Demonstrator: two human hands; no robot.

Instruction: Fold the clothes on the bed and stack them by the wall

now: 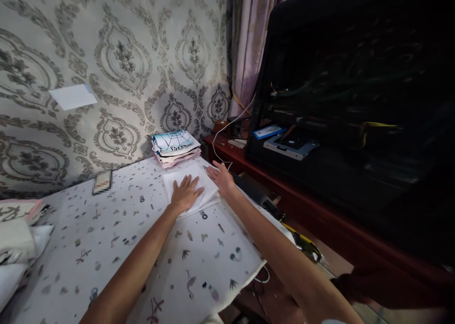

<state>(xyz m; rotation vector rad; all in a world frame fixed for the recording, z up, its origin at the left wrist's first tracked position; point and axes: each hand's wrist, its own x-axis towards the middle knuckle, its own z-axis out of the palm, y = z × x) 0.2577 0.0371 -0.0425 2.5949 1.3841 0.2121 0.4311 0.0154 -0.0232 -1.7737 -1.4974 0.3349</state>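
Touching one white cloth (209, 189), left hand (185, 193) neighbours right hand (223, 180), both grips wide.

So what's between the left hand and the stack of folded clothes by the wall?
In the head view, the far part of the white cloth lies between the left hand and the stack.

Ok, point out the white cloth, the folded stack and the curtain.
White cloth (204, 182): head view, right part of its top face.
Folded stack (177, 148): head view, lettering at its front.
Curtain (251, 34): head view, middle of its folds.
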